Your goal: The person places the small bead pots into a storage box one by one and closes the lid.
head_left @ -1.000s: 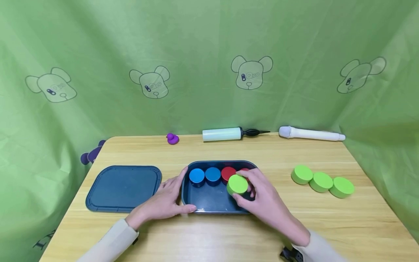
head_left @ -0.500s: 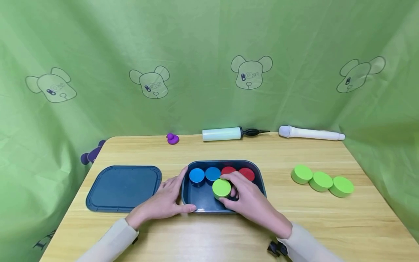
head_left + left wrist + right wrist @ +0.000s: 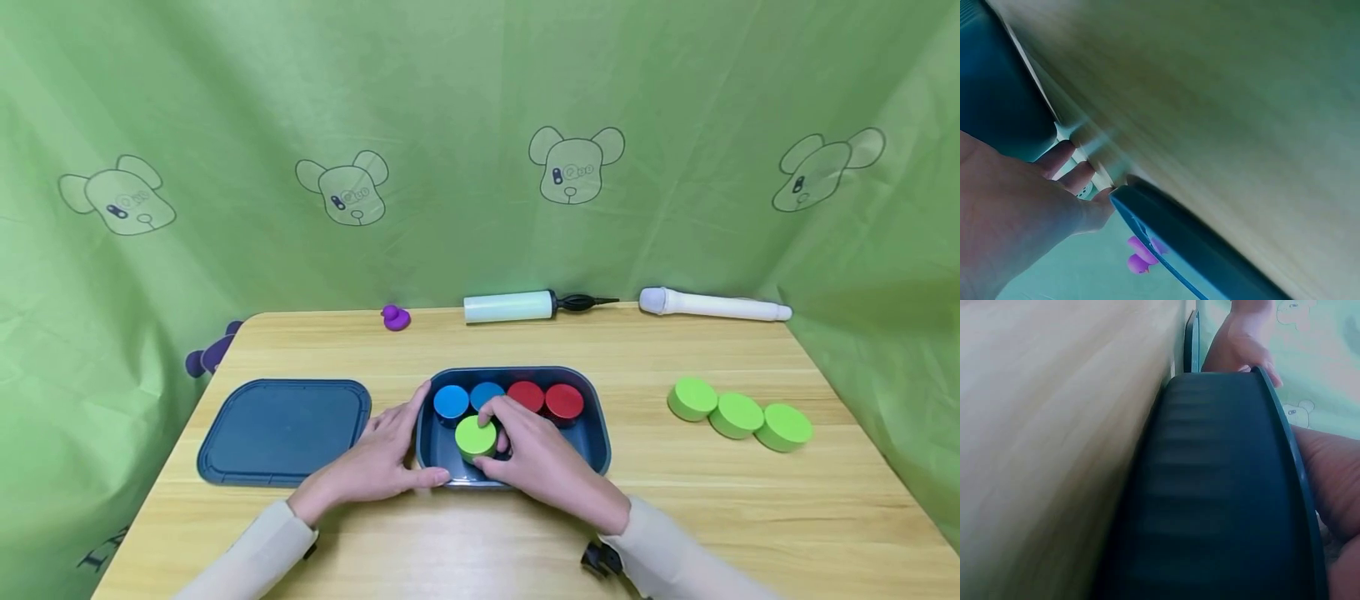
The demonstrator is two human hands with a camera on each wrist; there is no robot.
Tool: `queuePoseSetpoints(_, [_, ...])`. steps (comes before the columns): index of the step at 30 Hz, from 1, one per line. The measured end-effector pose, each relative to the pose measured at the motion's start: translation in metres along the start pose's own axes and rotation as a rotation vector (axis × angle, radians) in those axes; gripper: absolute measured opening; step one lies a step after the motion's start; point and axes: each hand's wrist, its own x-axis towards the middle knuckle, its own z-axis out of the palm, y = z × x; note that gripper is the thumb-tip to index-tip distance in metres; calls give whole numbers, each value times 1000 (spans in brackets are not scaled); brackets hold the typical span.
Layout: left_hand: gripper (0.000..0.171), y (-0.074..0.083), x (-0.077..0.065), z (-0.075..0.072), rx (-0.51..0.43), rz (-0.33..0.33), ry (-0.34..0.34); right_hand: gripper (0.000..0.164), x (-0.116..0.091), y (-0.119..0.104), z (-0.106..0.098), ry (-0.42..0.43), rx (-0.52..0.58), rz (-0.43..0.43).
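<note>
1. Right now your right hand [image 3: 547, 454] pinches a green disc [image 3: 475, 437] between thumb and fingers. The disc sits at the leftmost end of that hand, flat top facing up; being round, its top gives you no long axis to line up.

2. Your left hand [image 3: 375, 462] lies with fingers extended along the left end of the dark blue box [image 3: 592, 443], its thumb at the near-left corner. The held disc is near that thumb, but your right hand alone has it.

3. Below the disc is the left part of the box, whose long axis runs left to right across the tabletop [image 3: 450, 550]. Whether the disc touches the floor, you cannot tell.

4. Judge your placing by this: the disc lies just on your side of the bright blue disc [image 3: 452, 402], between it and the near wall, slightly to its right.

5. Along the far wall, a darker blue disc [image 3: 487, 392] and two red discs [image 3: 525, 393] continue that row rightward.

6. Farther out, three green discs [image 3: 736, 414] lie well to the right, nearer your right hand; the lid [image 3: 285, 432] is left of the box.
</note>
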Motion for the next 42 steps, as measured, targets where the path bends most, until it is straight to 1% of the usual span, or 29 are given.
queuePoseSetpoints(7, [123, -1, 0, 1, 0, 4, 11, 42, 6, -9, 5, -20, -22, -20])
queuePoseSetpoints(17, [123, 1, -1, 0, -1, 2, 3, 37, 17, -13, 18, -75, -68, 3])
queuePoseSetpoints(23, [123, 1, -1, -1, 8, 5, 8, 35, 22, -16, 21, -82, -61, 12])
queuePoseSetpoints(27, [123, 2, -1, -2, 9, 8, 6, 31, 25, -17, 22, -101, -48, 18])
queuePoseSetpoints(37, [122, 2, 0, -1, 0, 8, 4, 27, 25, -18, 23, -115, -1, 6])
queuePoseSetpoints(42, [122, 1, 0, 0, 0, 7, 7, 26, 26, -18, 23, -123, 26, 15])
